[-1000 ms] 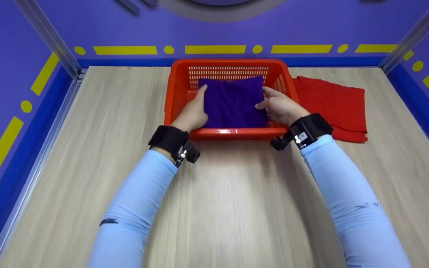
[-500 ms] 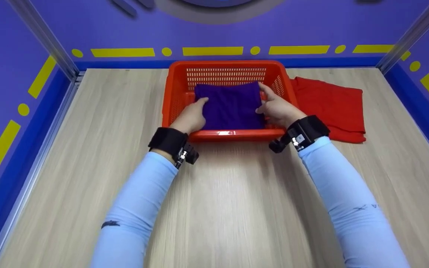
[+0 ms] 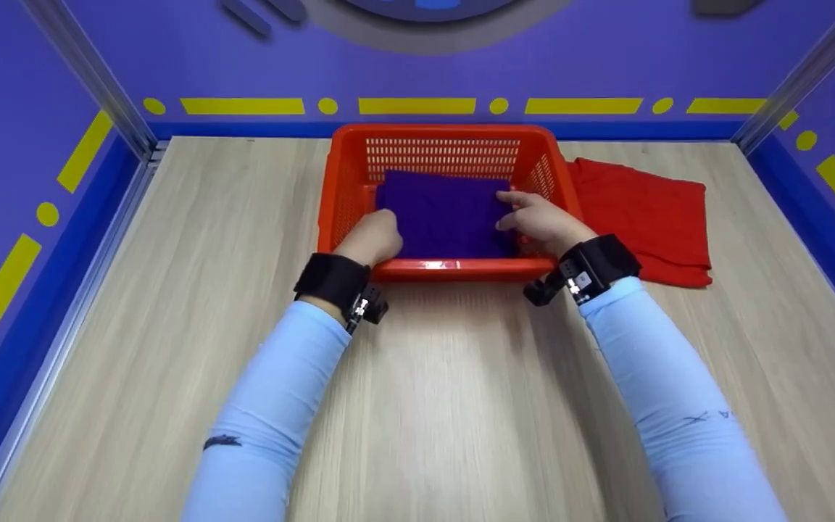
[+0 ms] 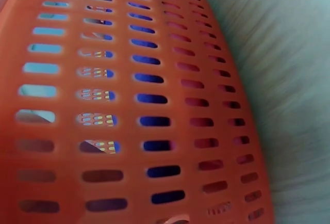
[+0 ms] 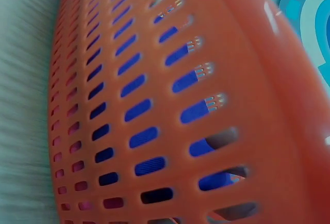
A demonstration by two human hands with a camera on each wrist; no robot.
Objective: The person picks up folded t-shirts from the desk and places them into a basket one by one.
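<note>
Both arms reach forward in pale blue sleeves with black wrist straps. The left hand is curled; the right hand has its fingers bent.

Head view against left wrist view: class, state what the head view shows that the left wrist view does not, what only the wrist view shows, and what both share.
Only the head view shows both hands inside the orange basket: the left hand and the right hand at either side of the folded purple cloth, and a red cloth lying on the wooden table to the basket's right. Only the left wrist view shows the slotted basket wall close up from outside, with blue glimpsed through the slots. Both share the basket and the table.
</note>
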